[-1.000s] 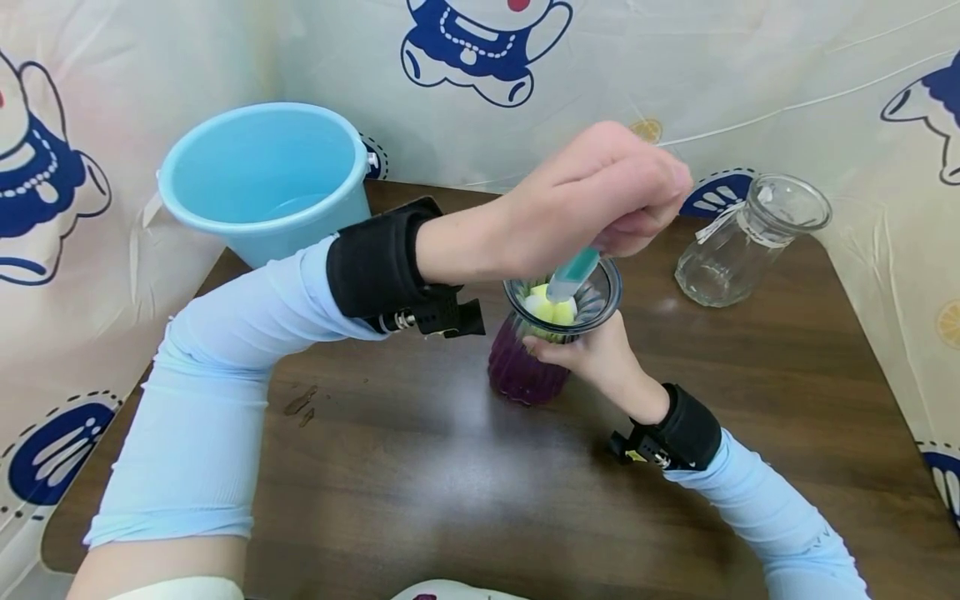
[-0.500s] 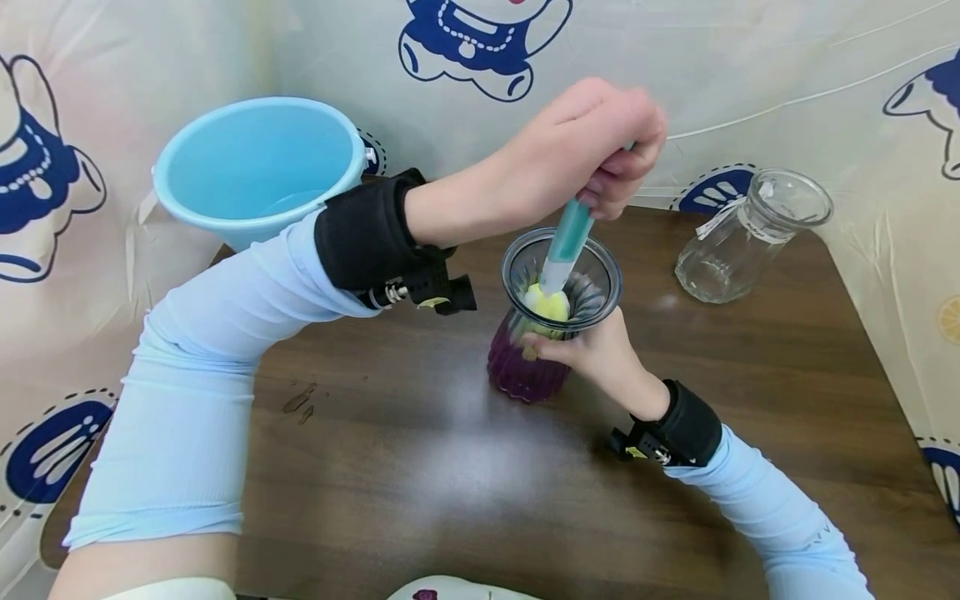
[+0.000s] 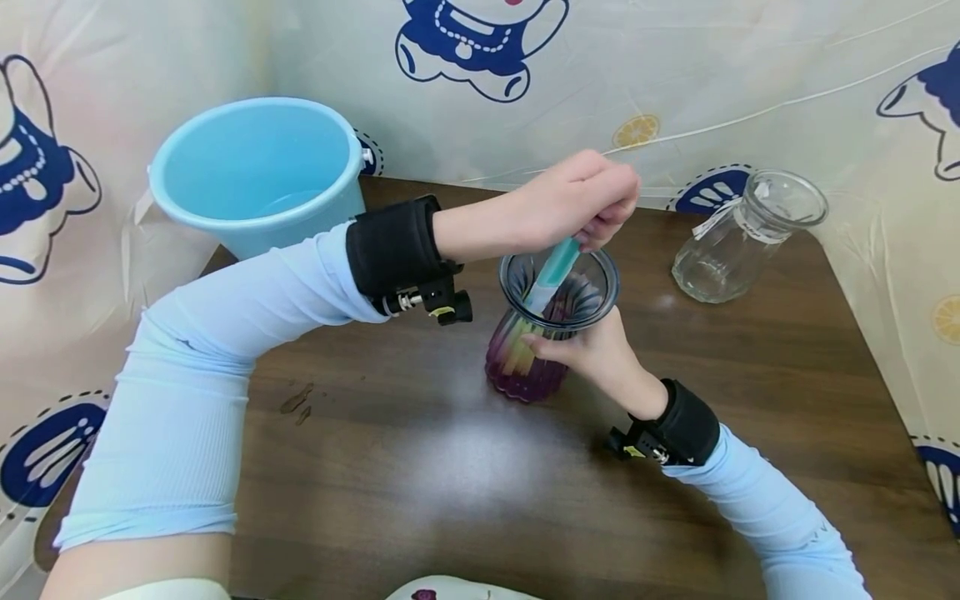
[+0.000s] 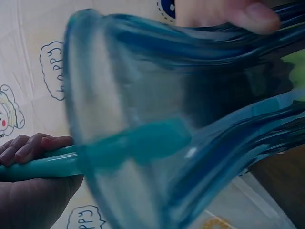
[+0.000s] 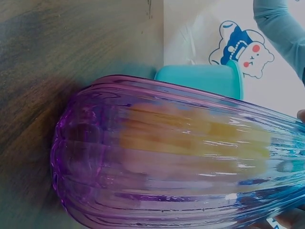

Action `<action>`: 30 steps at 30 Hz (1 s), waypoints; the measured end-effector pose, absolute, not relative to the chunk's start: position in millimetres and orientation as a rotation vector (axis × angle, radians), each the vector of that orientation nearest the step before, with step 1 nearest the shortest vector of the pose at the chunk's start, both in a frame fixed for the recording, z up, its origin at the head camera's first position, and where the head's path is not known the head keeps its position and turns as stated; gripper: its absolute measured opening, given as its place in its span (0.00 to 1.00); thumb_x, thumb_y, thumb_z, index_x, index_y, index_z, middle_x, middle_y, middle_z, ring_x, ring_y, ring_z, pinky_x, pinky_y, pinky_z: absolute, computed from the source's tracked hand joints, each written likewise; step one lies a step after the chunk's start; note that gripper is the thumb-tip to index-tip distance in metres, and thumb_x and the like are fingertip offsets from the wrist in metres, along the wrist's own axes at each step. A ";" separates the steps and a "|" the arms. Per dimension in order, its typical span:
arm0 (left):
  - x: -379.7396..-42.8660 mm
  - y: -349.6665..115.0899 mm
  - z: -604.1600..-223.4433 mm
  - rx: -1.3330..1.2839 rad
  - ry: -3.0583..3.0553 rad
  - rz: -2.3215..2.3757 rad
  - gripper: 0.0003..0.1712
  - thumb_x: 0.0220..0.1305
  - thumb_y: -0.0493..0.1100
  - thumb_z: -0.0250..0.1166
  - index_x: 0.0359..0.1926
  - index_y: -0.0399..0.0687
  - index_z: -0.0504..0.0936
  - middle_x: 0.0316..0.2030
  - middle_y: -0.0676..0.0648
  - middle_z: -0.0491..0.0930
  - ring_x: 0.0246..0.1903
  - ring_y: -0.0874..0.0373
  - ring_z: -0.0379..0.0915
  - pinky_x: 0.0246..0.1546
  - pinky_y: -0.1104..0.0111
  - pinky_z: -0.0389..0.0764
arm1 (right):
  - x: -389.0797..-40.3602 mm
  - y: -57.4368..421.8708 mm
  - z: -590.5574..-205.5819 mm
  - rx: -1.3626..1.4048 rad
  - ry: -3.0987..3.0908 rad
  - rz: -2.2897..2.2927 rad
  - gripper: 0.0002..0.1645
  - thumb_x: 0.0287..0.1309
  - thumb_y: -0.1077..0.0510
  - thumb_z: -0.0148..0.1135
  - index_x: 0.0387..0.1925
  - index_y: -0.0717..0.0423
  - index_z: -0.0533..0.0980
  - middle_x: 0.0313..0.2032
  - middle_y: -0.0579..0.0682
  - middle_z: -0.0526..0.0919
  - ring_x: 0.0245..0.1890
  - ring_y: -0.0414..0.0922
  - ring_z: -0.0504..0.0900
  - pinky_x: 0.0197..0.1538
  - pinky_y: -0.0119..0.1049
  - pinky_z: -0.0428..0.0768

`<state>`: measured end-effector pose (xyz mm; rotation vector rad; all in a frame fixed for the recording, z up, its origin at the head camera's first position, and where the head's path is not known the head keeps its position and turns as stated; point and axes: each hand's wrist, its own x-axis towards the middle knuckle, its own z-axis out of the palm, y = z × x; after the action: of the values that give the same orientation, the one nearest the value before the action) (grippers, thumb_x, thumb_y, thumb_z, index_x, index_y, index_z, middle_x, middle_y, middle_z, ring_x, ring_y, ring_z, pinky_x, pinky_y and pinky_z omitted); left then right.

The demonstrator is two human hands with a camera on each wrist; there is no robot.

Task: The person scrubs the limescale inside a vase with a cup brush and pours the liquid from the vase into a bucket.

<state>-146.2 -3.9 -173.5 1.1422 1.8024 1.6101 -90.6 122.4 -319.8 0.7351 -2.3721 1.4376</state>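
A ribbed glass vase [image 3: 517,367], purple at its base and bluish at its flared mouth, stands tilted on the table. My right hand [image 3: 600,354] grips it below the rim, the thumb across the near side. Above the mouth, my left hand [image 3: 577,204] holds the teal handle of a sponge bottle brush [image 3: 555,271], which slants down into the vase. Through the glass in the right wrist view, the yellow sponge head [image 5: 200,138] fills part of the body. The left wrist view shows the left fingers [image 4: 28,149] curled round the handle [image 4: 43,167].
A light blue bucket [image 3: 258,162] stands at the back left with a little water inside. At the back right is a clear glass jar [image 3: 723,258] with a ribbon at its neck. Water drops [image 3: 297,398] lie on the wooden table [image 3: 360,492]. A white object [image 3: 457,590] shows at the front edge.
The left hand rises slightly, then drops toward the vase mouth. The sponge head has moved from the neck deep into the vase body. The right hand and vase hold almost still.
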 end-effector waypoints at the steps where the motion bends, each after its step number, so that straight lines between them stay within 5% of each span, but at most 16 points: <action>1: -145.5 -5.2 -175.0 1.135 1.821 1.598 0.22 0.65 0.33 0.34 0.13 0.43 0.54 0.11 0.49 0.54 0.13 0.59 0.49 0.17 0.71 0.57 | -88.6 120.8 -315.8 0.736 -2.375 1.430 0.32 0.30 0.68 0.74 0.42 0.68 0.69 0.37 0.58 0.78 0.34 0.44 0.73 0.38 0.30 0.71; 10: -146.4 -9.1 -194.2 1.157 1.858 1.553 0.22 0.67 0.34 0.34 0.13 0.44 0.55 0.12 0.49 0.54 0.14 0.59 0.50 0.19 0.71 0.58 | -74.9 110.7 -288.5 0.734 -2.389 1.375 0.33 0.28 0.72 0.72 0.42 0.75 0.67 0.35 0.65 0.76 0.34 0.50 0.73 0.39 0.28 0.70; 18: -145.4 -12.7 -195.5 1.098 1.803 1.642 0.22 0.67 0.35 0.33 0.14 0.43 0.54 0.13 0.49 0.52 0.14 0.59 0.49 0.19 0.72 0.55 | -86.0 117.7 -312.5 0.736 -2.356 1.363 0.32 0.27 0.69 0.74 0.40 0.71 0.69 0.34 0.61 0.77 0.32 0.46 0.74 0.38 0.28 0.70; 30: -160.4 -13.5 -154.4 0.900 1.587 2.036 0.22 0.63 0.31 0.33 0.11 0.45 0.52 0.09 0.52 0.51 0.11 0.58 0.45 0.16 0.70 0.53 | -86.3 116.7 -312.4 0.778 -2.321 1.371 0.34 0.26 0.72 0.74 0.42 0.73 0.69 0.37 0.63 0.77 0.36 0.49 0.76 0.42 0.29 0.72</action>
<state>-160.4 -13.5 -154.4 0.8995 1.5871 2.0364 -86.3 116.7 -312.4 0.7775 -2.3207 1.3713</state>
